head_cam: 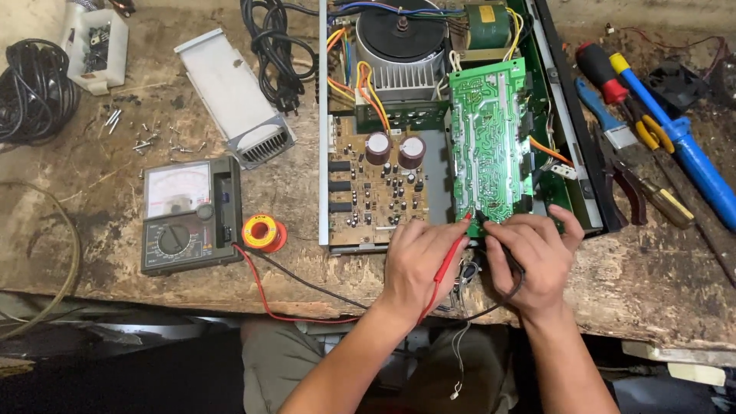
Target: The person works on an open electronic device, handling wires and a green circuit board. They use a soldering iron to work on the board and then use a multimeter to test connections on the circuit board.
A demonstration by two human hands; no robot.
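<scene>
My left hand [418,261] grips a red test probe [451,257], its tip on the near edge of a green circuit board [489,138] tilted up inside an open amplifier chassis [323,153]. Holding a black probe [494,230], my right hand [537,257] touches the same board edge just to the right. Red and black leads [264,295] run left along the bench to an analog multimeter [190,216]. A brown board [379,192] with two large capacitors lies left of the green one. A round transformer [400,38] sits at the chassis back.
A solder spool [263,232] sits beside the meter. A grey metal cover [234,96], loose screws [142,142], a white parts box [96,50] and coiled black cables [34,92] lie at left. Screwdrivers, pliers and a blue tool [682,146] lie at right. The wooden bench edge [652,330] is near.
</scene>
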